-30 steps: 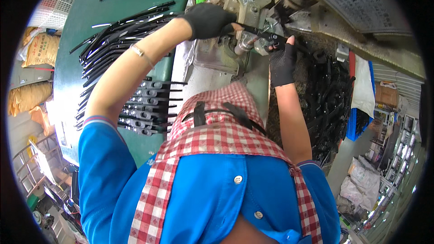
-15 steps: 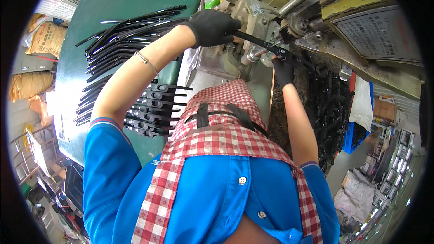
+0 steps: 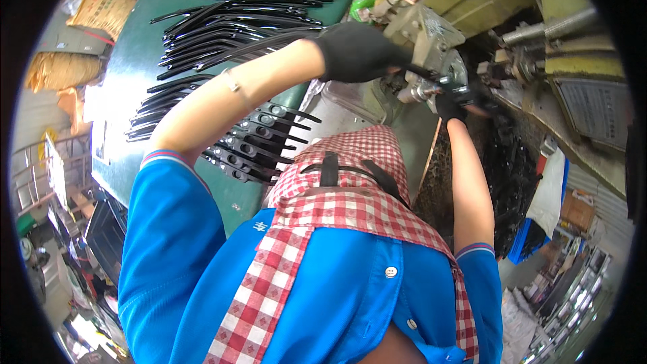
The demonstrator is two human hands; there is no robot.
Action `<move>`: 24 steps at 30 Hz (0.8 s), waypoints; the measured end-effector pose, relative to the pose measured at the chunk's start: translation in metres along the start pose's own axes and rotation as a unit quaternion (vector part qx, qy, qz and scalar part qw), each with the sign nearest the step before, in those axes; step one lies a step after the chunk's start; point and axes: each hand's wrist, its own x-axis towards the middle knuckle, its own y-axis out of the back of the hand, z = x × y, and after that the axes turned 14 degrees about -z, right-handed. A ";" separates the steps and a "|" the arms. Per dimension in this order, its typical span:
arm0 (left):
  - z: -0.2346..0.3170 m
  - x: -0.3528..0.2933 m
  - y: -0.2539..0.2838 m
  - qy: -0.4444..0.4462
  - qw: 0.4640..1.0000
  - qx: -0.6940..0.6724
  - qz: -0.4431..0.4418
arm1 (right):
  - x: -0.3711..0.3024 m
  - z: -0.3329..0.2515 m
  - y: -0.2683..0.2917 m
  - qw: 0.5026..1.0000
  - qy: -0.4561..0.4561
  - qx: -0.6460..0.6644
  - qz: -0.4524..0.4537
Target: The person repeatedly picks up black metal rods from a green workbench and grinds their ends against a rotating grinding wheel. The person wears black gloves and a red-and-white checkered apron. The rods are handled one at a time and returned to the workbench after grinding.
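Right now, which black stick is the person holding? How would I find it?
Find the big green table, then the grey-green machine at its right edge. The black rod sits at the machine, between the gloved left hand and right hand. The other rods lie loose on the table.

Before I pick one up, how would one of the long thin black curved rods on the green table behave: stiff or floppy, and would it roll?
The long thin black curved rods likely stay stiff: each keeps a smooth bend on the green table without sagging. Their curve probably stops them rolling far. They look glossy, so possibly slippery; the gloved left hand suggests grip helps.
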 end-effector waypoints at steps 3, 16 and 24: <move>-0.034 -0.073 -0.028 0.057 0.998 -0.003 -0.039 | 0.005 0.013 -0.006 0.992 0.042 0.114 -0.016; -0.065 -0.303 -0.170 0.505 0.843 -0.106 0.151 | -0.082 -0.028 0.108 0.489 0.196 0.847 -0.068; -0.145 -0.269 -0.153 0.577 0.802 -0.066 0.139 | -0.088 -0.046 0.105 0.661 0.181 0.729 -0.016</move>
